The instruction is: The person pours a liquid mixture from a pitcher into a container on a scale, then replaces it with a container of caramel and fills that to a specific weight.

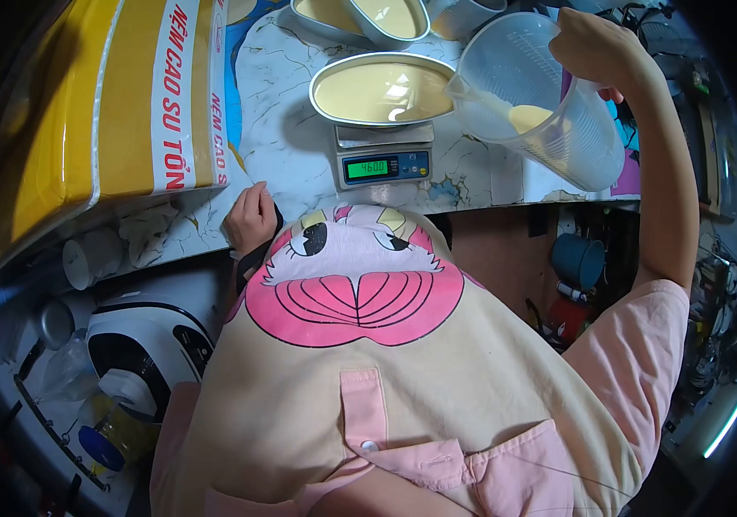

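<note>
My right hand (594, 50) is closed round the handle of a clear plastic measuring jug (588, 142). The jug is tilted left, its lip at the right rim of an oval metal tin (324, 108), and some pale yellow liquid (530, 118) shows inside it. Smooth pale yellow liquid (377, 90) fills much of the tin. Beneath the tin is a digital scale (386, 168) with a lit green display that seems to read 460.0. At the counter's front edge rests my left hand (252, 217), fingers curled together, with nothing seen in them.
Two more filled metal tins (393, 19) stand at the back, beside another clear plastic container (463, 15). A large yellow box (54, 103) takes up the left of the marble-patterned counter (278, 95). Below left is a white and black appliance (144, 336).
</note>
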Motion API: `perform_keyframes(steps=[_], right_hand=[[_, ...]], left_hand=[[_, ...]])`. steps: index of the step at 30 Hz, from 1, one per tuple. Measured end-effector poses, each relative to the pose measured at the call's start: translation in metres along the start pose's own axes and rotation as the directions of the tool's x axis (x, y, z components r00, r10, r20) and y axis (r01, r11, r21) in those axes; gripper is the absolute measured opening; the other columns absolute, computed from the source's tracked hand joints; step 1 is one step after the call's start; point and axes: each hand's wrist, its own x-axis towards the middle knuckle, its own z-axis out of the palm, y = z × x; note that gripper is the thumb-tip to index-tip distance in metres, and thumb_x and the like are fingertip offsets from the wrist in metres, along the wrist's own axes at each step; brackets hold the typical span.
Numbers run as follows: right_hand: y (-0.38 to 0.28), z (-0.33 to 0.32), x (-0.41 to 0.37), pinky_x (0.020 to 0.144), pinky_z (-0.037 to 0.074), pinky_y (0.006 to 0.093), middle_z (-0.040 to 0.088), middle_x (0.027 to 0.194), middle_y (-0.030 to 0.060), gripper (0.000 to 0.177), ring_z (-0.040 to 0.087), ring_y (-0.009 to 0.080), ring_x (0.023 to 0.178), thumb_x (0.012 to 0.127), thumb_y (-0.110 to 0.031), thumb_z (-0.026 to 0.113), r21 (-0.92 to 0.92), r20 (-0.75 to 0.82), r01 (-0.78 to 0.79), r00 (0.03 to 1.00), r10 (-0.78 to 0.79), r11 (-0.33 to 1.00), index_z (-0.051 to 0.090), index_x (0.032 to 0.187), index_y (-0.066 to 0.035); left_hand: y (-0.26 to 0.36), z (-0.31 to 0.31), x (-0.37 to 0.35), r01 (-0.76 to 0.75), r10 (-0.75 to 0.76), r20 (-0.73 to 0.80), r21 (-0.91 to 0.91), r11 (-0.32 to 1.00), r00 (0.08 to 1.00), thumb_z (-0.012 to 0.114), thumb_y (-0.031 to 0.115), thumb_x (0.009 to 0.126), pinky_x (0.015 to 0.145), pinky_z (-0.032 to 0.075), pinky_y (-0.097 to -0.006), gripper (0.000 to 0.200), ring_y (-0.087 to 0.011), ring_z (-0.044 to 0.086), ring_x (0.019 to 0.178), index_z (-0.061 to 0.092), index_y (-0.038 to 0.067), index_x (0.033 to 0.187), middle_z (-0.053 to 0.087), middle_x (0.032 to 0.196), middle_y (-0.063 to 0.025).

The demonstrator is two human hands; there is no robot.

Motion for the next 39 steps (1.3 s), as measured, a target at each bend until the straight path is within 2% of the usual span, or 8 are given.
perform_keyframes(steps=[4,5,7,9,10,19,25,39], right_hand=[[-0.004,-0.007,-0.004,0.053,0.054,0.0330,0.067,0.063,0.0112,0.029,0.068,0.0216,0.059,0.078,-0.014,0.047,-0.032,0.040,-0.034,0.999,0.035,0.999,0.068,0.065,-0.001],[0.038,0.028,0.035,0.054,0.054,0.0332,0.067,0.064,0.0116,0.028,0.068,0.0218,0.059,0.078,-0.014,0.047,0.045,-0.071,0.174,0.983,-0.170,0.984,0.069,0.066,-0.001],[0.121,0.097,0.113,0.054,0.054,0.0338,0.068,0.065,0.0123,0.028,0.069,0.0223,0.059,0.078,-0.014,0.047,0.064,-0.282,0.589,0.785,-0.552,0.805,0.069,0.068,0.000],[0.038,0.027,0.037,0.054,0.054,0.0340,0.068,0.066,0.0126,0.028,0.069,0.0223,0.059,0.078,-0.014,0.047,0.056,-0.073,0.173,0.983,-0.168,0.983,0.069,0.069,0.001],[-0.004,-0.008,-0.002,0.054,0.054,0.0341,0.068,0.067,0.0128,0.028,0.069,0.0223,0.059,0.077,-0.014,0.047,-0.015,0.038,-0.037,0.999,0.038,0.999,0.069,0.070,0.001],[-0.004,-0.016,-0.011,0.057,0.054,0.0348,0.069,0.069,0.0146,0.028,0.069,0.0236,0.063,0.077,-0.014,0.047,0.043,0.041,0.036,0.998,-0.038,0.998,0.069,0.073,0.002],[-0.009,-0.012,-0.004,0.059,0.055,0.0345,0.070,0.074,0.0149,0.030,0.070,0.0237,0.064,0.078,-0.015,0.047,0.033,0.023,-0.047,0.999,0.046,0.998,0.070,0.079,0.003],[-0.012,-0.016,-0.006,0.058,0.055,0.0339,0.070,0.077,0.0139,0.030,0.069,0.0234,0.062,0.080,-0.016,0.047,0.050,0.024,-0.014,1.000,0.013,0.999,0.071,0.083,0.002]], left_hand=[[0.000,-0.001,0.000,-0.005,0.005,0.001,-0.001,1.000,1.000,0.058,0.009,0.086,0.054,0.049,-0.0384,0.012,-0.0317,0.062,0.062,0.067,0.005,0.094,0.064,0.076,-0.0105],[0.000,0.000,0.000,-0.005,0.005,0.002,-0.001,1.000,1.000,0.058,0.009,0.086,0.054,0.049,-0.0384,0.012,-0.0317,0.062,0.062,0.067,0.005,0.094,0.064,0.076,-0.0105],[-0.001,0.000,0.000,-0.007,0.007,-0.002,0.003,1.000,1.000,0.059,0.009,0.086,0.053,0.049,-0.0381,0.012,-0.0315,0.062,0.062,0.067,0.005,0.094,0.064,0.075,-0.0103],[-0.002,0.001,-0.001,-0.011,0.011,-0.006,0.007,1.000,1.000,0.059,0.009,0.086,0.053,0.049,-0.0379,0.012,-0.0314,0.062,0.062,0.067,0.005,0.093,0.064,0.075,-0.0102],[-0.002,0.001,0.000,-0.015,0.015,-0.009,0.011,1.000,1.000,0.059,0.009,0.086,0.053,0.049,-0.0378,0.012,-0.0313,0.062,0.062,0.067,0.005,0.093,0.064,0.075,-0.0101],[0.000,0.001,0.001,-0.015,0.015,-0.018,0.013,1.000,1.000,0.060,0.009,0.086,0.051,0.047,-0.0383,0.011,-0.0307,0.061,0.060,0.068,0.007,0.093,0.062,0.071,-0.0093],[-0.002,0.001,0.000,-0.012,0.012,-0.006,0.016,1.000,1.000,0.060,0.009,0.085,0.051,0.047,-0.0384,0.011,-0.0305,0.061,0.060,0.067,0.007,0.094,0.062,0.073,-0.0092],[-0.001,0.000,0.001,-0.033,0.033,-0.011,0.009,0.999,0.999,0.060,0.008,0.085,0.050,0.046,-0.0379,0.011,-0.0301,0.060,0.058,0.067,0.006,0.093,0.061,0.071,-0.0089]])
